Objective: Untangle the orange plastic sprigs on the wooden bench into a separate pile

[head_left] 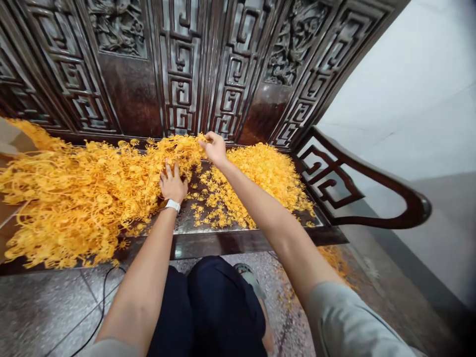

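Note:
A large tangled heap of yellow plastic flower-like pieces (pixel 85 193) with thin curling stems covers the left and middle of a dark wooden bench seat. My left hand (pixel 174 186), wearing a white wristband, rests on the heap's right edge with its fingers spread. Farther back, my right hand (pixel 215 148) is closed, thumb and fingers pinching yellow plastic pieces at the heap's upper right end. Right of both hands lies a second pile of small, loose star-shaped yellow pieces (pixel 260 173), partly behind my right forearm. Stray ones are scattered between the two piles.
Behind the seat rises a carved wooden backrest (pixel 130 94), and a curved armrest (pixel 372 183) bounds the right end. A cardboard box (pixel 11 139) stands at the far left. More yellow pieces (pixel 338 263) lie on the floor, and a black cable (pixel 102 307) runs there.

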Demonstrator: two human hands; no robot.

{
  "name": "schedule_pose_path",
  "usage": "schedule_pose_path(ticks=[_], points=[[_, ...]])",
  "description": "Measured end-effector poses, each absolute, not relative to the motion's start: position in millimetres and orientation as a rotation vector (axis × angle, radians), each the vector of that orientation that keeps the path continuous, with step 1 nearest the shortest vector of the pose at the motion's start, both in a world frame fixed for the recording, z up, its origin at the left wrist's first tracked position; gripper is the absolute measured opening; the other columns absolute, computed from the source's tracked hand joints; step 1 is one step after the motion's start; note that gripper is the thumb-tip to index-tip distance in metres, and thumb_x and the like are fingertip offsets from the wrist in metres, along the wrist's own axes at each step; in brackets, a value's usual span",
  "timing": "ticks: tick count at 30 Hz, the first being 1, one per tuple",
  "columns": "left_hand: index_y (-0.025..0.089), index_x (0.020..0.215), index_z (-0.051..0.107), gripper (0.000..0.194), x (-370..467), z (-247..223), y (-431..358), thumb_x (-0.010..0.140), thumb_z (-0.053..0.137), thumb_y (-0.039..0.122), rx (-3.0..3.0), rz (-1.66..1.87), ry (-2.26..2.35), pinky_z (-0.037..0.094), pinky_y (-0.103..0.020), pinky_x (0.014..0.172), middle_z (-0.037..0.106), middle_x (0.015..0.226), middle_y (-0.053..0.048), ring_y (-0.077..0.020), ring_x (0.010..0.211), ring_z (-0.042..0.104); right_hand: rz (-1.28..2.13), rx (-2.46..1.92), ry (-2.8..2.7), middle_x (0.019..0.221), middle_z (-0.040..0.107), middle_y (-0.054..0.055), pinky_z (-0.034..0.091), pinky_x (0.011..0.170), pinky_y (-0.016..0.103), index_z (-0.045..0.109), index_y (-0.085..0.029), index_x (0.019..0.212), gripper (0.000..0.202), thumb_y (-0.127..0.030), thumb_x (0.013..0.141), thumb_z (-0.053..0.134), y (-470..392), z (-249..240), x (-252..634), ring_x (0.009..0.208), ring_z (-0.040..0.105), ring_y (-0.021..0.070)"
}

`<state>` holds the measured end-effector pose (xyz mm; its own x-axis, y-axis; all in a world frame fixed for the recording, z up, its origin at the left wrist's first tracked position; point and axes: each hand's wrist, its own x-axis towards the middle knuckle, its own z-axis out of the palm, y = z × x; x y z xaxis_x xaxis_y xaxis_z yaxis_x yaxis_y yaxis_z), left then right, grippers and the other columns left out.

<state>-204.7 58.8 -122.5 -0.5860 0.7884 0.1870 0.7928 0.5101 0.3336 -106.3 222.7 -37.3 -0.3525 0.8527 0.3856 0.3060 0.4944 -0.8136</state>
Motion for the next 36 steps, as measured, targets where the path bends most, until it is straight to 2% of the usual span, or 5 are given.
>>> schedule_pose_path(ticks=[8,13,25,31,36], points=[[0.008,0.166,0.041,0.081,-201.5,-102.2,60.0,0.093,0.065,0.035,-1.416,-0.83,-2.745,0.038,-0.071,0.122,0.024,0.179,-0.029,-0.0557,0.156,0.037,1.043,-0.693,-2.023,0.087,0.057,0.0,0.046,0.08,0.029,0.045,-0.022,0.081,0.017,-0.019,0.086,0.062,198.8,-33.2,-103.8,0.081,0.051,0.015],[0.011,0.143,0.061,0.048,-202.5,-73.4,47.3,0.098,0.045,0.014,-1.357,-1.139,-2.546,0.052,-0.051,0.114,0.058,0.148,-0.025,-0.0371,0.131,0.065,0.801,-0.666,-2.656,0.097,0.067,0.006,0.049,0.09,0.032,0.057,-0.019,0.079,0.017,-0.008,0.067,0.06,166.2,-83.9,-96.5,0.091,0.06,0.0204],[0.014,0.171,0.036,0.069,-220.9,-97.8,43.1,0.107,0.039,0.04,-1.363,-0.901,-2.619,0.037,-0.064,0.119,0.052,0.163,-0.024,-0.0445,0.142,0.049,0.48,-0.926,-2.337,0.093,0.067,0.01,0.05,0.095,0.047,0.062,-0.017,0.118,0.027,-0.035,0.105,0.046,183.1,-82.9,-131.6,0.095,0.06,0.0288],[0.017,0.171,0.04,0.069,-211.2,-108.1,51.8,0.105,0.042,0.04,-1.342,-0.844,-2.672,0.035,-0.067,0.115,0.05,0.156,-0.027,-0.0478,0.138,0.047,0.499,-0.881,-2.448,0.121,0.061,0.017,0.033,0.119,0.066,0.06,-0.017,0.085,0.014,-0.021,0.093,0.07,198.3,-73.2,-194.4,0.133,0.047,0.0406],[0.014,0.174,0.028,0.081,-210.4,-108.3,56.7,0.101,0.051,0.04,-1.255,-0.879,-2.688,0.037,-0.064,0.115,0.055,0.149,-0.026,-0.0458,0.133,0.048,0.87,-0.904,-2.273,0.089,0.059,0.005,0.049,0.097,0.043,0.054,-0.019,0.078,0.021,-0.019,0.095,0.065,190.2,-76.0,-206.7,0.095,0.054,0.0224]])
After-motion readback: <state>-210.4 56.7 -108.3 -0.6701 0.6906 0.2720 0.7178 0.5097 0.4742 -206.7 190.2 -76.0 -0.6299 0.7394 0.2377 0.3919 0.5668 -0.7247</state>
